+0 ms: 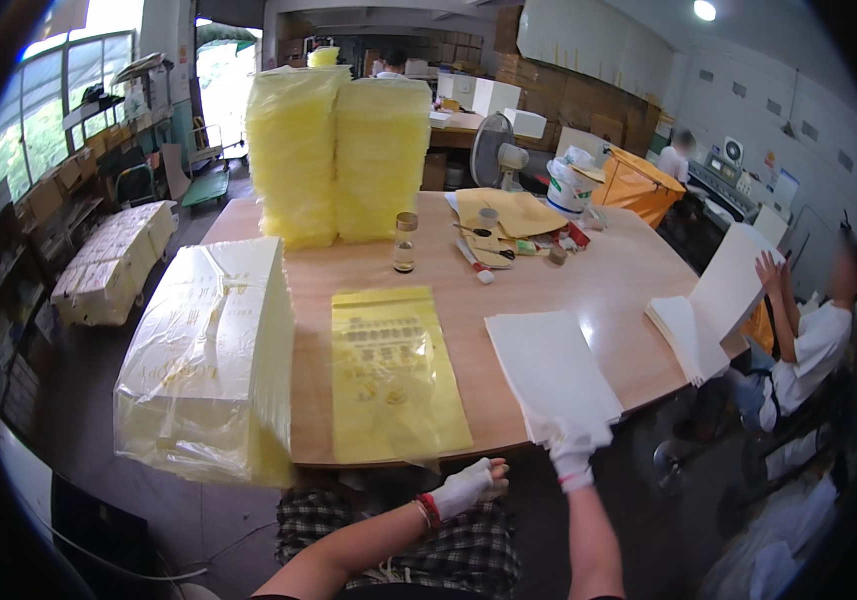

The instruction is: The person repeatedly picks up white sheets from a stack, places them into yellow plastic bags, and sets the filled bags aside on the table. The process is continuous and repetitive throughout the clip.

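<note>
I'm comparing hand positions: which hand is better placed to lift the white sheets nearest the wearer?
Probably the right hand: it is at the near edge of those white sheets. The left hand is apart from them, above the lap.

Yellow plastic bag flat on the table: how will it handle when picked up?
Likely floppy: the yellow bag looks like thin film lying flat. Probably slippery, given its glossy sheen. Perhaps light for its size, since no bulge shows.
</note>
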Demonstrator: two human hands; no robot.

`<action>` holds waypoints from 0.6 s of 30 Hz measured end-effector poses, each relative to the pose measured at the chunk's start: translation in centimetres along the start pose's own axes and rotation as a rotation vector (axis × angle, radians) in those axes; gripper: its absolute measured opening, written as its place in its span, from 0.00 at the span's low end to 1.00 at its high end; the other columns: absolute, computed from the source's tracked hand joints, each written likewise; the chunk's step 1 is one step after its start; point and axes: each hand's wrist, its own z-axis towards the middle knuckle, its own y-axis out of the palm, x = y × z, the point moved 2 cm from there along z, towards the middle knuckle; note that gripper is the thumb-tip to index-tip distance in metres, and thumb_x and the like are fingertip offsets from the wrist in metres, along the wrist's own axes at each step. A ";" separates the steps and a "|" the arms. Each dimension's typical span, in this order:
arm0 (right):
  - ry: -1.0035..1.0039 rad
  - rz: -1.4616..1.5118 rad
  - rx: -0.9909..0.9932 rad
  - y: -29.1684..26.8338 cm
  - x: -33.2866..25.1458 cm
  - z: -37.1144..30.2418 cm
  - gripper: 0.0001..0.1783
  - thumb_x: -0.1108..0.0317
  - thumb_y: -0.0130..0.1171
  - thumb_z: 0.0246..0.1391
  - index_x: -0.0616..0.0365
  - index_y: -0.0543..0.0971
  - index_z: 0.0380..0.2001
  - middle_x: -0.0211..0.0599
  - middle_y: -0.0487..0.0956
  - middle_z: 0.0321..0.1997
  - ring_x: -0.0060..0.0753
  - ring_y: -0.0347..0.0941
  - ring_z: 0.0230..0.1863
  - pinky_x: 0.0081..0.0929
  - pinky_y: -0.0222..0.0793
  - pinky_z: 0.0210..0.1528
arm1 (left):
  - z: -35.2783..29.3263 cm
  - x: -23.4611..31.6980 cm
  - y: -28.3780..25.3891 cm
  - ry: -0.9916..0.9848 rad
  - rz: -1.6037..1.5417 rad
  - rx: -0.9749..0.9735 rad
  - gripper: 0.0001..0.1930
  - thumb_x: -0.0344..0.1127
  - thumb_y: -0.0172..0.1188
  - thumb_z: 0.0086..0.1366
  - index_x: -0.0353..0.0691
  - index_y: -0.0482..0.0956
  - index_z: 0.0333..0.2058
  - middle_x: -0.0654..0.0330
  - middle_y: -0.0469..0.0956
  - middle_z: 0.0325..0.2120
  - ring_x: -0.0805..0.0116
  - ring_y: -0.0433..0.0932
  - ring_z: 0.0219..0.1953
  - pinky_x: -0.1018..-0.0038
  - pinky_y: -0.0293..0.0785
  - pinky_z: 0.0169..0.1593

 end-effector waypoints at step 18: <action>0.959 1.299 -0.315 6.1 -11.2 -13.1 0.24 0.63 0.51 0.55 0.65 0.64 0.52 0.39 0.71 0.47 0.32 0.69 0.45 0.27 0.67 0.47 | -9.5 1.5 1.9 0.610 1.952 0.421 0.31 0.38 0.58 0.44 0.32 0.62 0.48 0.45 0.65 0.42 0.48 0.69 0.45 0.58 0.68 0.46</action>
